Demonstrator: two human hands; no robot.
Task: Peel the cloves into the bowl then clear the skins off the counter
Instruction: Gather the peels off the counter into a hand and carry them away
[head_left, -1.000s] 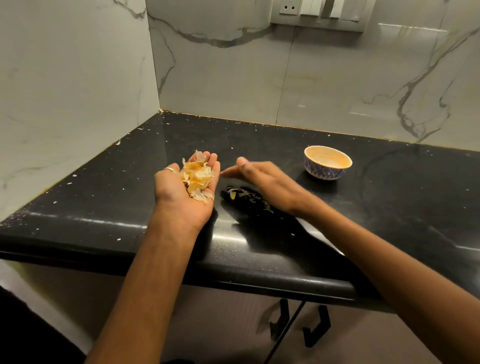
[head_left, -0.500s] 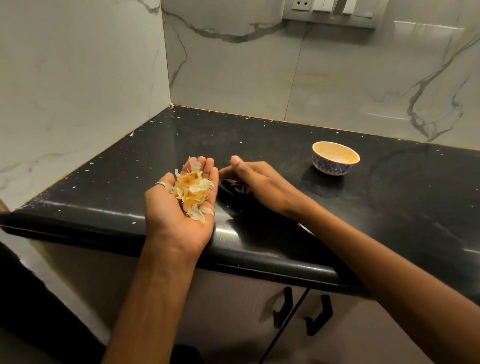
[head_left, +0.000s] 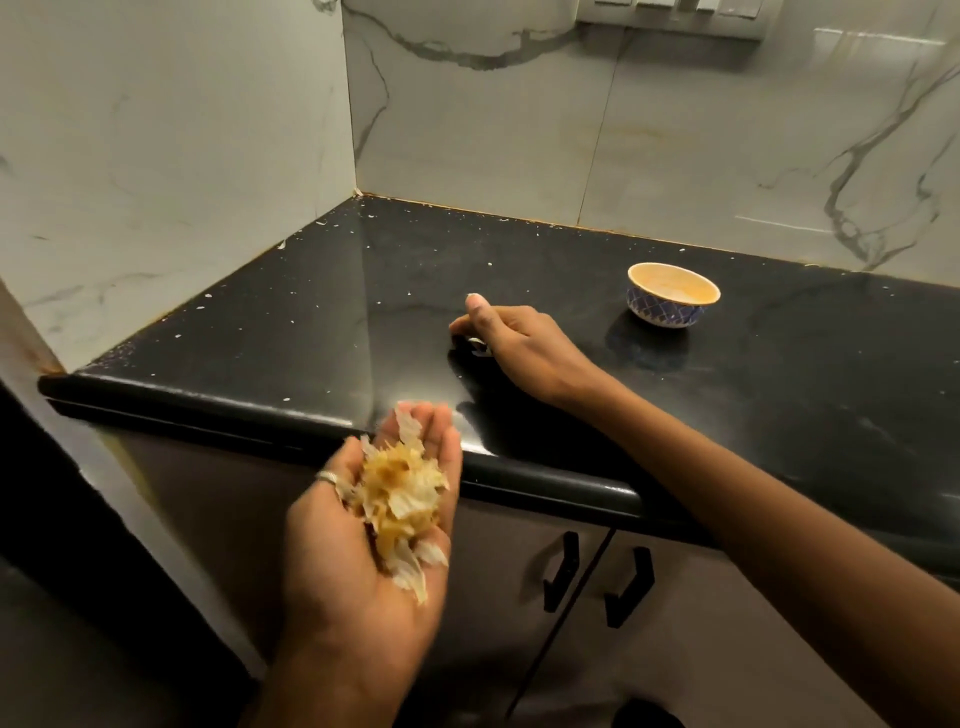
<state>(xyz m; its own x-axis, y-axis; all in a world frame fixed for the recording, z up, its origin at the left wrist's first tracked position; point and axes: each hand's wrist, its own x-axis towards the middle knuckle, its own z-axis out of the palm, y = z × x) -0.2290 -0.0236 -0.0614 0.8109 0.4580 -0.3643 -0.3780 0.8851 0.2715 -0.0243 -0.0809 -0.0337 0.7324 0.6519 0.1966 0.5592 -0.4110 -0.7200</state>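
1. The fingers (head_left: 441, 436) of the left hand (head_left: 363, 551) lie together, gently cupped and not closed. The palm faces up and cradles its load rather than gripping it. A thin metal ring (head_left: 326, 477) sits on 1 finger.
2. The skins (head_left: 402, 499) form a loose heap of papery, curled flakes, cream to amber. The heap fills the palm and reaches onto the fingers, and it is slightly blurred.
3. This hand hangs off the counter (head_left: 311, 322), just in front of its rounded front edge and above the cabinet doors (head_left: 498, 582).
4. The right hand (head_left: 524, 345) rests back-up on the counter with its fingers curled down toward the surface and the thumb raised.
5. A small pale scrap (head_left: 477, 344) shows at those fingertips and is probably another skin. Whether it is pinched or merely covered cannot be told.
6. The bowl (head_left: 665, 312) is small and round, with a blue lattice pattern outside and a cream-orange inside. It stands upright on the counter to the right of the right hand, apart from it. Its contents are indistinct.
7. The counter is glossy black stone dotted with white flecks (head_left: 202, 307), which lie thickest along the left and back edges.
8. The walls (head_left: 467, 130) are pale marble-pattern tile with grey veining. There are 2 black handles (head_left: 561, 571) on the cabinet doors.
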